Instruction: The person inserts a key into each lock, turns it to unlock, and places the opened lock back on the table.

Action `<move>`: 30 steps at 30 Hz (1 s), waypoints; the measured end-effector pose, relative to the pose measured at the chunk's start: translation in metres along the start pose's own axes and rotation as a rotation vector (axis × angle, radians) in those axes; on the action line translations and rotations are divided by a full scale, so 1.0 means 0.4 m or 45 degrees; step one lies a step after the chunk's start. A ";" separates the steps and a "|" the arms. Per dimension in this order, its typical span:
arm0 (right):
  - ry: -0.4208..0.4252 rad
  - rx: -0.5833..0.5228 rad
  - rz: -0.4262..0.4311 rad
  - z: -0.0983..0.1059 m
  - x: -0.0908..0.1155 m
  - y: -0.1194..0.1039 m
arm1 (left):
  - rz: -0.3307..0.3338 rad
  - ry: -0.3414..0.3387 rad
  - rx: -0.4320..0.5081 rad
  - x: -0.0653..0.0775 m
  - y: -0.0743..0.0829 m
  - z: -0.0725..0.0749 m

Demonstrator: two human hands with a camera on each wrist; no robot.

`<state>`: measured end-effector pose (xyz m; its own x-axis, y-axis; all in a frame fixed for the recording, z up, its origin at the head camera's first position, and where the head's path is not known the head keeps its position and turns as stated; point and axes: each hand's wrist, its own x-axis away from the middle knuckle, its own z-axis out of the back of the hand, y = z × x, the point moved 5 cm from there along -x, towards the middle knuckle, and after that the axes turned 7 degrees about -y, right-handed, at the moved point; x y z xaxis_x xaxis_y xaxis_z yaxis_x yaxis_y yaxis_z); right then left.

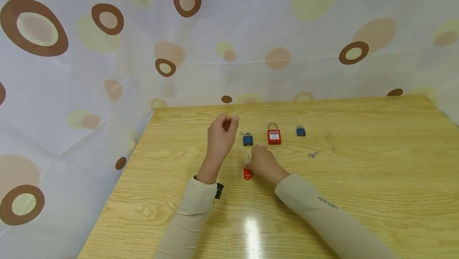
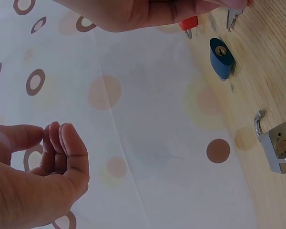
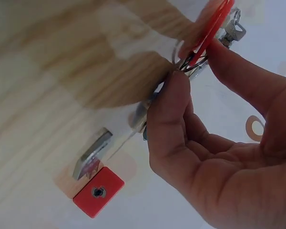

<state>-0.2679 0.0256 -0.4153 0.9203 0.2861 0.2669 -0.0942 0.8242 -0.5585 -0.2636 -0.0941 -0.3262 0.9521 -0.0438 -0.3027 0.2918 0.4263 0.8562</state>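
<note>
This is a screened-off workspace of unclear wider setting: circle-patterned sheeting [image 1: 244,24] borders a wood-grain table [image 1: 387,179].

We see white cloth [image 1: 247,24] behind and at left, patterned with brown, peach and pale-yellow circles | we have a wood-grain tabletop [image 1: 376,163], its far edge along the cloth | we note bright glare [image 1: 252,235] nearest us

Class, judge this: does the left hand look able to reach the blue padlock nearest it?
Probably yes: the left hand seems to hold nothing, the blue padlock is just to its right, and the right hand, though close, doesn't cover it.
</note>
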 end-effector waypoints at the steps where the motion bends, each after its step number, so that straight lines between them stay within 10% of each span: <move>1: 0.000 0.014 -0.002 0.000 -0.001 -0.001 | 0.001 -0.003 0.003 0.000 0.001 -0.001; 30: -0.015 0.036 -0.009 -0.001 -0.016 -0.017 | -0.003 0.003 0.036 0.006 0.003 -0.001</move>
<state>-0.2730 0.0182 -0.4135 0.9165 0.2859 0.2799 -0.0988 0.8395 -0.5342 -0.2611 -0.0934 -0.3262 0.9511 -0.0430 -0.3058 0.2969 0.4003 0.8670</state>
